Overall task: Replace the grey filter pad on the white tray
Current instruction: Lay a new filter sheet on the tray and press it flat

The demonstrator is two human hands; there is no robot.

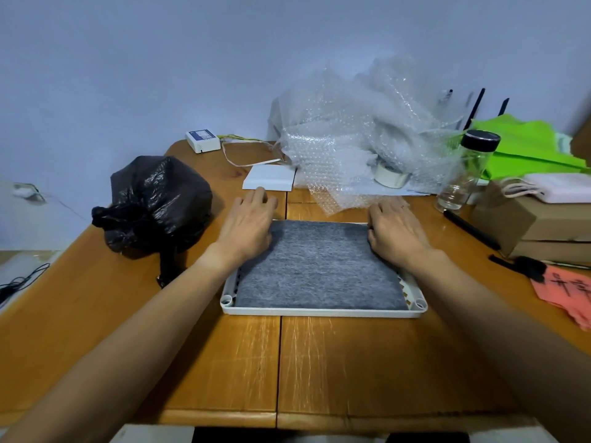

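A grey filter pad (318,266) lies flat inside a white tray (323,312) in the middle of the wooden table. My left hand (248,223) rests palm down on the pad's far left corner, fingers spread over the tray's edge. My right hand (396,233) rests palm down on the far right corner, its thumb at the pad's edge. Neither hand is closed around anything. The tray's far corners are hidden under my hands.
A tied black rubbish bag (156,203) sits left of the tray. Behind it lie a white pad stack (270,177), bubble wrap (361,135) and a tape roll (391,174). A glass bottle (467,171), cardboard boxes (543,225) and pink paper (569,289) stand right.
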